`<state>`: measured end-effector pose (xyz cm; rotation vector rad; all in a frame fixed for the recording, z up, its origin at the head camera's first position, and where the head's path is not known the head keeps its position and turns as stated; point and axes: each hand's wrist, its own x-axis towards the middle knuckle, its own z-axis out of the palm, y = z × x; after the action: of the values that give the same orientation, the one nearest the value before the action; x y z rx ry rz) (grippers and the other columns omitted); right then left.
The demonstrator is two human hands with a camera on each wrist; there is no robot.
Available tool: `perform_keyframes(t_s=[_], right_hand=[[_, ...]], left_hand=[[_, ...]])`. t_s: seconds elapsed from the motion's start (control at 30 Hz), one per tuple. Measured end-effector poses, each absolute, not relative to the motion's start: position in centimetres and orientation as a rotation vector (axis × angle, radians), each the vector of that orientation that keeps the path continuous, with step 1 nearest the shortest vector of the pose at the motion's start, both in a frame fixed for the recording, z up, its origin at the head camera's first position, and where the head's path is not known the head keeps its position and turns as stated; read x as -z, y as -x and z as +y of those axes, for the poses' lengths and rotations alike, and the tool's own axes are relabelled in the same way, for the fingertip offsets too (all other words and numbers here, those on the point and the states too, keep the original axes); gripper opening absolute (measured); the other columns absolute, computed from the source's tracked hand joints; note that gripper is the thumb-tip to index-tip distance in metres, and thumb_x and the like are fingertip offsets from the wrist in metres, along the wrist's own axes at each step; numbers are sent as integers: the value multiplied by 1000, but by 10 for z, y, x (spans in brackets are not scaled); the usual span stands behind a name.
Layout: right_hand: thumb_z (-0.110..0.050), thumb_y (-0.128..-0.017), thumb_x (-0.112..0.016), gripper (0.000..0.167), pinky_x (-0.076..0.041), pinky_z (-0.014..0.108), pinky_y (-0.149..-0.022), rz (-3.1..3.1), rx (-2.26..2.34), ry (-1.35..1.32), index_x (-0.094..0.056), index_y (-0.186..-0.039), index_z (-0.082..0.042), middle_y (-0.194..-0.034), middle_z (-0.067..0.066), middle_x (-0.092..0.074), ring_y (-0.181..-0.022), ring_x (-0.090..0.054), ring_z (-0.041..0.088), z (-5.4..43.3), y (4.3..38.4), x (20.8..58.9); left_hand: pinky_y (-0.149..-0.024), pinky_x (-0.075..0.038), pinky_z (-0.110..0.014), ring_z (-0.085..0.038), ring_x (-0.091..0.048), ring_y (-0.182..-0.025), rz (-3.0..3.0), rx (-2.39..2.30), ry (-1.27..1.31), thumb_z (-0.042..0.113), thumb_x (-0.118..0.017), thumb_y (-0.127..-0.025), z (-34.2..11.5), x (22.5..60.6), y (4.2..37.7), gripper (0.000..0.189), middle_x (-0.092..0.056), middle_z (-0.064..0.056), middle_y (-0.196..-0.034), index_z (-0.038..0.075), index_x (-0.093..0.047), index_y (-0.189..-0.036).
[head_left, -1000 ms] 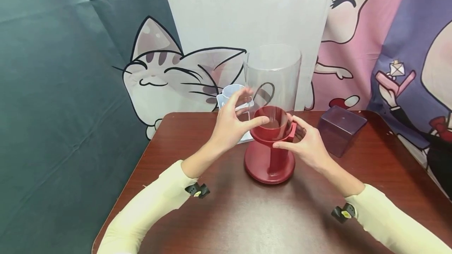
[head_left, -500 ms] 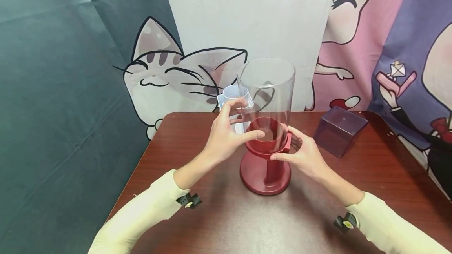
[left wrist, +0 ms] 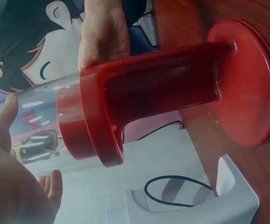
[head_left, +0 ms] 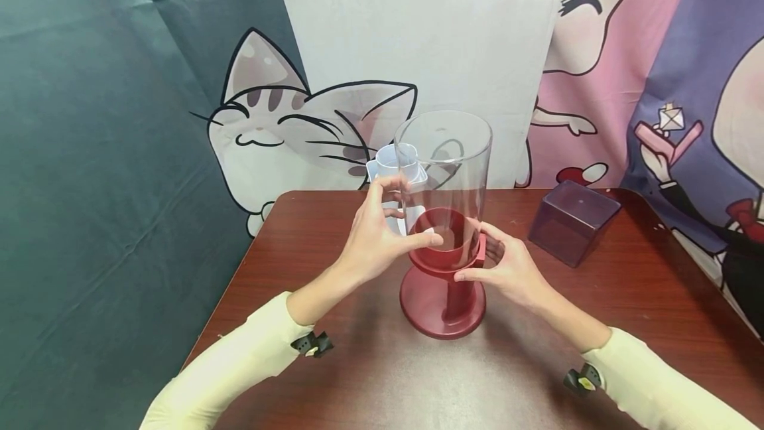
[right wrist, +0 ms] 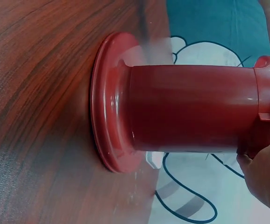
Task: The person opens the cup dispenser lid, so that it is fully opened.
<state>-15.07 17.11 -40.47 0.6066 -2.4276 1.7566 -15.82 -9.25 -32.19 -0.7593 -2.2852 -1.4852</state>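
Observation:
A tall clear cylinder (head_left: pixel 444 171) stands upright in the round collar of a red stand (head_left: pixel 443 304), like a dry-food dispenser. My left hand (head_left: pixel 376 234) holds the cylinder's left side low down, thumb across the front and fingers toward the back. My right hand (head_left: pixel 507 267) grips the red collar from the right, thumb in front and fingers behind by a square bracket. In the right wrist view, the stand's broad column (right wrist: pixel 191 108) runs from the round base (right wrist: pixel 118 102) at the tabletop up to the right fingers. The cylinder's open top shows in the head view.
Behind the left hand stands a pale blue-white stand (head_left: pixel 396 159) with a round cup-like top, partly hidden. An upside-down purple translucent box (head_left: pixel 573 221) sits at the back right of the wooden table (head_left: pixel 358 377). A printed cloth backdrop (head_left: pixel 477 38) hangs behind the table.
The red stand and clear cylinder have come toward me and slightly left, both hands moving along with them. The purple box and the pale stand have stayed in place.

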Motion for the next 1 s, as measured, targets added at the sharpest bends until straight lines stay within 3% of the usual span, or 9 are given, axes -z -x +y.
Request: perform_keyframes(t_s=[0.23,0.5,0.63,0.77,0.87,1.0], right_hand=[[-7,-77,-97,92,-56,24,-100,-2405,-1835,-660,-52,-157,-13,-136,10,-70,-116,-68,12,171,151,407],[-11,-80,-95,95,-48,20,-107,-2457,-1842,-694,-45,-161,-14,-149,8,-61,-134,-59,20,170,151,404],[-11,-81,-94,99,-44,18,-110,-2462,-1864,-701,-39,-163,-13,-156,9,-55,-142,-53,27,169,151,401],[-5,-80,-93,102,-45,20,-112,-2392,-1933,-749,-37,-165,-12,-162,8,-49,-145,-49,23,168,152,398],[-3,-79,-94,104,-43,21,-114,-2357,-1947,-795,-36,-165,-16,-166,4,-44,-148,-45,16,167,154,396],[-10,-78,-95,106,-40,20,-115,-2395,-1857,-799,-37,-166,-24,-167,-1,-43,-148,-44,14,165,155,394]], left_hand=[[-97,-58,-35,-13,-56,-119,-2295,1461,734,30,-100,-73,-93,325,157,89,-58,1,-123,9,-45,-141],[-103,-55,-43,-24,-56,-126,-2279,1473,736,28,-98,-76,-95,328,157,87,-57,1,-130,13,-43,-141],[-111,-51,-48,-21,-54,-133,-2263,1517,781,28,-96,-78,-98,327,159,90,-54,2,-139,13,-41,-147],[-120,-42,-46,-18,-47,-144,-2249,1570,862,52,-93,-79,-101,321,167,107,-49,-2,-154,15,-34,-160],[-125,-36,-42,-17,-40,-151,-2244,1645,935,72,-85,-74,-102,315,174,125,-41,-9,-163,15,-24,-167],[-127,-31,-37,-17,-33,-156,-2233,1737,1053,78,-82,-70,-99,308,184,137,-33,-10,-171,14,-14,-170]])
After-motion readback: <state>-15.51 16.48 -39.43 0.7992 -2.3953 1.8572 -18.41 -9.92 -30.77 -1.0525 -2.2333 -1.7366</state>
